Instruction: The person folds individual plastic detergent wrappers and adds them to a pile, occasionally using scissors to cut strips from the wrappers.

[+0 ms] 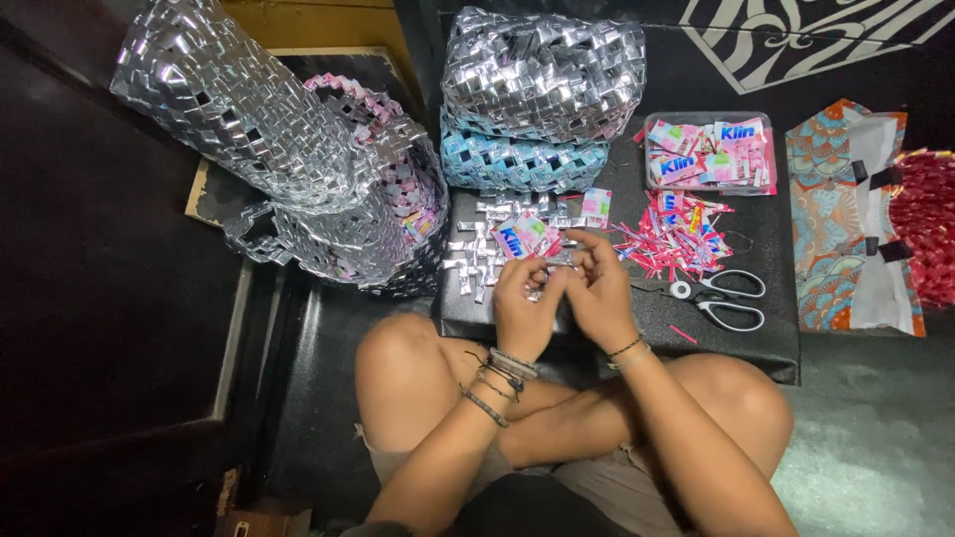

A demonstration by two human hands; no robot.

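left hand (524,303): grip pinched on the folded wrapper strip (553,270)
right hand (600,283): fingers closed on the strip's other end
strip: between both hands, above the desk's (756,343) near edge
nearer: equal

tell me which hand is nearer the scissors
Right. The right hand sits just left of the scissors; the left hand lies farther away, beyond it.

A low black padded board (756,348) fills the frame's centre-right. On it lie a silver-and-blue woven foil bag (537,99) at top, folded silver foil strips (477,261) centre-left, pink wrapper scraps (671,244), white-handled scissors (721,298) and a clear wrapper tray (708,152) upper right.
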